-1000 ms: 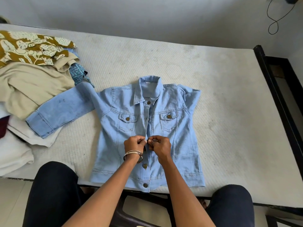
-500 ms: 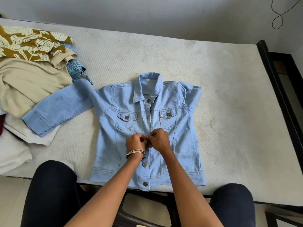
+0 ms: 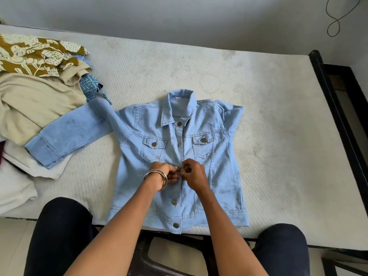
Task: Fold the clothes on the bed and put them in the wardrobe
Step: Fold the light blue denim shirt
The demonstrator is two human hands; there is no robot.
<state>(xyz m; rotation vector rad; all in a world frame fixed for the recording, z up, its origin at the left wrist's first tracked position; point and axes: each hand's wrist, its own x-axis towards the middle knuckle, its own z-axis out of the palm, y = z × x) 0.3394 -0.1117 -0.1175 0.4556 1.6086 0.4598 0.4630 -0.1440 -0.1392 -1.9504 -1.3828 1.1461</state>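
A light blue denim jacket (image 3: 217, 156) lies face up on the white mattress (image 3: 278, 116), collar away from me. Its left sleeve stretches out over the clothes pile; the right sleeve is tucked under. My left hand (image 3: 165, 174), with bangles at the wrist, and my right hand (image 3: 194, 173) meet at the jacket's front placket, mid-chest. Both pinch the fabric edges around a button there. The two lower buttons are fastened; the upper ones look undone.
A heap of unfolded clothes (image 3: 33, 92) lies at the bed's left: a mustard patterned piece, beige cloth, a teal patterned item, white cloth. The black bed frame (image 3: 342, 116) runs along the right. My knees sit at the near edge. No wardrobe is in view.
Both hands stay at the placket, pressed closer together on the button. The view has shifted slightly; the jacket has not moved.
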